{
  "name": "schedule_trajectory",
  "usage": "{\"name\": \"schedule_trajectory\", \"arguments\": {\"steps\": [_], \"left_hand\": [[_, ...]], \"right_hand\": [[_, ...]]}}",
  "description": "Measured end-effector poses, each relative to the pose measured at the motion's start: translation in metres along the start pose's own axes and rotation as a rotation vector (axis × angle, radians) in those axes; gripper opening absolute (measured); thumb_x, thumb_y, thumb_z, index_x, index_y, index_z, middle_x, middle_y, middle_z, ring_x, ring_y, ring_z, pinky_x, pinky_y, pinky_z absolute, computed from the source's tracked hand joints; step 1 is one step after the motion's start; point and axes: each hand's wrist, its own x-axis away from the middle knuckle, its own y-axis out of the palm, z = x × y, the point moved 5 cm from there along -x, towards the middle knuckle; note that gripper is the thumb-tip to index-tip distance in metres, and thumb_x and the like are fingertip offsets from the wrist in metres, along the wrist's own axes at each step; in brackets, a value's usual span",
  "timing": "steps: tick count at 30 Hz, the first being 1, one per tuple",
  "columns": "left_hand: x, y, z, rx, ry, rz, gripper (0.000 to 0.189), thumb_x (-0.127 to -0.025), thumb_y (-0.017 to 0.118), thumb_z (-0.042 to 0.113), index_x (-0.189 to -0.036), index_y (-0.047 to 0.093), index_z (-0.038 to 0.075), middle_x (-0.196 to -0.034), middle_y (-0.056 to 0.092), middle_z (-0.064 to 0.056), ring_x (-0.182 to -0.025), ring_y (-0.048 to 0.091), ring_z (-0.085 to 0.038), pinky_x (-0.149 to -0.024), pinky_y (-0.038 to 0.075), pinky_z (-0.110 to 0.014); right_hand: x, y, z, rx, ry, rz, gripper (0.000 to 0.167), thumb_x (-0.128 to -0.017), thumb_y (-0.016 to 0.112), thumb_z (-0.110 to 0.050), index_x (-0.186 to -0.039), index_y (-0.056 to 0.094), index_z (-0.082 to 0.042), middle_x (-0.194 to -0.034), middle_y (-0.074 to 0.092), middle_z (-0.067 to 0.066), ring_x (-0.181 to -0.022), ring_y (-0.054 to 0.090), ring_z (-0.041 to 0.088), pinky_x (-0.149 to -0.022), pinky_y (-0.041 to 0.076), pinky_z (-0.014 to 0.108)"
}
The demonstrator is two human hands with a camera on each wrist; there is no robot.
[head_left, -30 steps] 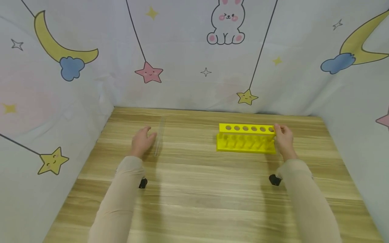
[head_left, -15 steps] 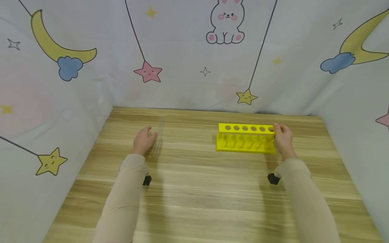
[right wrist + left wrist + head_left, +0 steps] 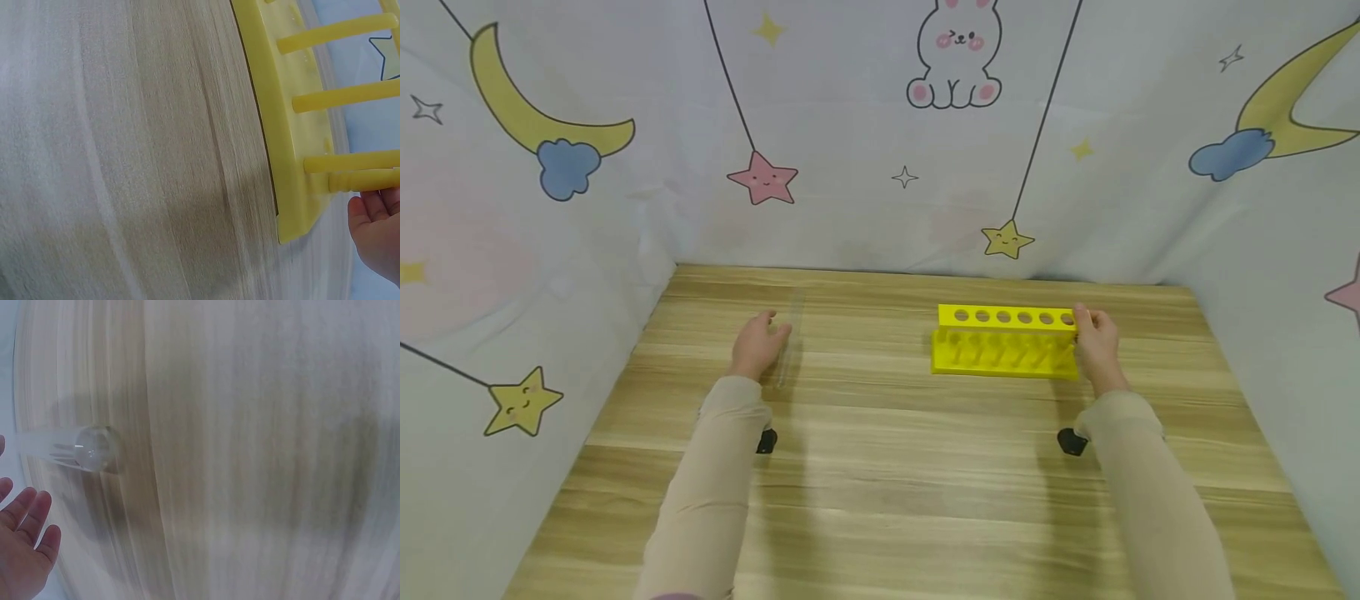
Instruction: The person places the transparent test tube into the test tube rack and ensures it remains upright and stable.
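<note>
A clear test tube [image 3: 792, 342] lies lengthwise on the left part of the table; its rounded end [image 3: 94, 450] points at the left wrist camera. Just left of it is my left hand [image 3: 756, 346], fingers spread and loosely bent, thumb right at the tube's side. Nothing shows in its palm [image 3: 22, 562] in the left wrist view. On the right stands a yellow test tube rack [image 3: 1003, 371] with a row of holes along its top and pegs on its base. My right hand [image 3: 1099, 348] grips the rack's right end, fingers [image 3: 372, 206] at the end post.
The wood-grain table [image 3: 880, 483] is bounded by a white printed curtain [image 3: 850, 217] at the back and both sides. Black camera pieces [image 3: 1072, 442] hang below both wrists. The rack stands near the table's back edge.
My left hand has edged slightly right, closer to the test tube. The right hand keeps its hold on the rack, which stays in place. The head view has shifted a little.
</note>
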Motion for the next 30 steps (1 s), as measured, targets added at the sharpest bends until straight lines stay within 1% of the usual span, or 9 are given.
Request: {"name": "schedule_trajectory", "arguments": {"steps": [7, 14, 18, 23, 30], "left_hand": [[-0.004, 0.003, -0.001, 0.011, 0.0, -0.001, 0.058, -0.091, 0.041, 0.037, -0.135, 0.03, 0.002, -0.134, 0.038, -0.022, -0.12, 0.038, -0.038, -0.097, 0.035, -0.051], [-0.007, 0.005, 0.0, 0.0, -0.006, -0.002, 0.058, -0.091, 0.04, 0.037, -0.135, 0.029, 0.002, -0.134, 0.038, -0.022, -0.12, 0.038, -0.038, -0.097, 0.035, -0.051], [-0.007, 0.004, 0.002, -0.002, -0.013, 0.011, 0.056, -0.09, 0.04, 0.035, -0.134, 0.031, 0.002, -0.132, 0.04, -0.022, -0.119, 0.04, -0.037, -0.096, 0.036, -0.051], [-0.008, 0.003, 0.006, -0.004, -0.018, 0.03, 0.055, -0.09, 0.042, 0.033, -0.134, 0.031, 0.001, -0.13, 0.043, -0.022, -0.117, 0.042, -0.036, -0.095, 0.037, -0.05], [-0.01, 0.004, 0.012, -0.006, -0.037, 0.035, 0.056, -0.09, 0.043, 0.029, -0.136, 0.027, 0.002, -0.131, 0.042, -0.022, -0.118, 0.041, -0.036, -0.096, 0.036, -0.05]], "right_hand": [[0.0, -0.001, 0.003, 0.0, 0.011, 0.012, 0.031, -0.088, 0.039, -0.049, -0.086, 0.044, -0.018, -0.081, 0.048, -0.015, -0.074, 0.043, 0.006, -0.06, 0.04, 0.013], [-0.001, -0.001, 0.006, -0.041, 0.034, -0.008, 0.032, -0.087, 0.039, -0.05, -0.086, 0.043, -0.019, -0.085, 0.047, -0.012, -0.076, 0.042, 0.006, -0.063, 0.04, 0.014], [-0.001, 0.0, 0.008, -0.069, 0.048, -0.012, 0.031, -0.087, 0.039, -0.05, -0.086, 0.042, -0.019, -0.085, 0.047, -0.01, -0.073, 0.041, 0.007, -0.059, 0.039, 0.013], [0.0, 0.0, 0.006, -0.098, 0.047, 0.001, 0.029, -0.088, 0.041, -0.047, -0.085, 0.043, -0.018, -0.083, 0.048, -0.01, -0.068, 0.04, 0.006, -0.054, 0.039, 0.012], [0.001, -0.001, 0.004, -0.057, 0.026, -0.001, 0.03, -0.088, 0.038, -0.048, -0.085, 0.043, -0.018, -0.082, 0.047, -0.01, -0.067, 0.04, 0.005, -0.055, 0.038, 0.012]]}}
